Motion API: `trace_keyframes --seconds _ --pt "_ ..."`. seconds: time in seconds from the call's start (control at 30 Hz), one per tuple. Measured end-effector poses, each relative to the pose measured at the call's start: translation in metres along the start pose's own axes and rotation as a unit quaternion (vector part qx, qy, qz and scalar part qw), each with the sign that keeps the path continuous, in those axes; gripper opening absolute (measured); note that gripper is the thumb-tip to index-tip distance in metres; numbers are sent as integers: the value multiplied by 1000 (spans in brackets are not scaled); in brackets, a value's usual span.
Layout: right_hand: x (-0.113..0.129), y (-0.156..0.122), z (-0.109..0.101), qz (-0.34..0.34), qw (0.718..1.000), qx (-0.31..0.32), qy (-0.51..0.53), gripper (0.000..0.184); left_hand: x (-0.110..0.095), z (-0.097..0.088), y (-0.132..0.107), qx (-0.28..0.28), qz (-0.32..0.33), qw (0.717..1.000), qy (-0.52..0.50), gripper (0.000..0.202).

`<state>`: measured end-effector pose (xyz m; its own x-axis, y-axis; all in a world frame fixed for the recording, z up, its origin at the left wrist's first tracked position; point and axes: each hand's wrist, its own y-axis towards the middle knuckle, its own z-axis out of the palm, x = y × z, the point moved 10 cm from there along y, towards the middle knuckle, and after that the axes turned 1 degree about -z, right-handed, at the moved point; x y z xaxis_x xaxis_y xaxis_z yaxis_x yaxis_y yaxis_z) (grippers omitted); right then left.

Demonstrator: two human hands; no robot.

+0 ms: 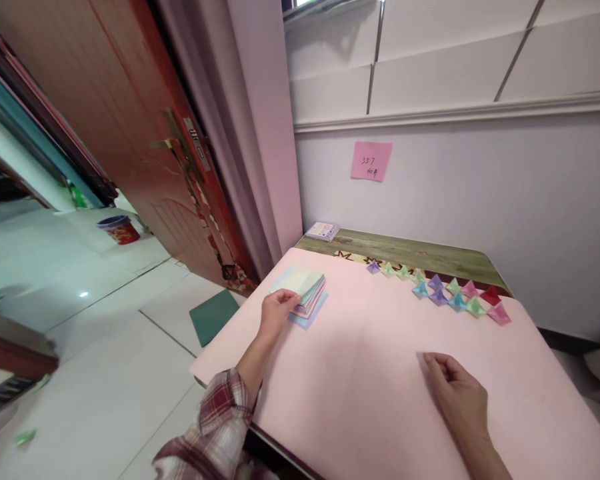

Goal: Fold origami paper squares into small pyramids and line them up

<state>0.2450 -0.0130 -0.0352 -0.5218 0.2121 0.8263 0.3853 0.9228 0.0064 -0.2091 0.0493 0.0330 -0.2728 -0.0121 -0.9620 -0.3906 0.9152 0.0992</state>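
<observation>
Grip of the left hand (pixel 279 311) closes narrowly on the near edge of the coloured paper stack (pixel 305 288), far left on the pink surface (pixel 370 373). The right hand (pixel 457 393) rests loosely curled, empty. Fanning that edge with the thumb should free one sheet cleanly.

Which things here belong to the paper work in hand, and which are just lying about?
In hand: left hand on the stack of coloured paper; folded paper shapes; right hand resting on the pink table.
Lying about: small pack; pink note on the wall; pot on the floor.
</observation>
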Motion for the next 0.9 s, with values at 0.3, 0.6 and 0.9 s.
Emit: trace_keyframes --seconds 0.3,0.6,0.9 --pt "1 0 4 -19 999 -3 33 36 -88 64 -62 44 311 934 171 11" --pt "27 3 6 -184 982 -38 36 55 -58 174 -160 357 426 821 130 22" --pt "46 -3 27 -318 943 35 -89 49 -41 173 -148 414 289 858 92 29"
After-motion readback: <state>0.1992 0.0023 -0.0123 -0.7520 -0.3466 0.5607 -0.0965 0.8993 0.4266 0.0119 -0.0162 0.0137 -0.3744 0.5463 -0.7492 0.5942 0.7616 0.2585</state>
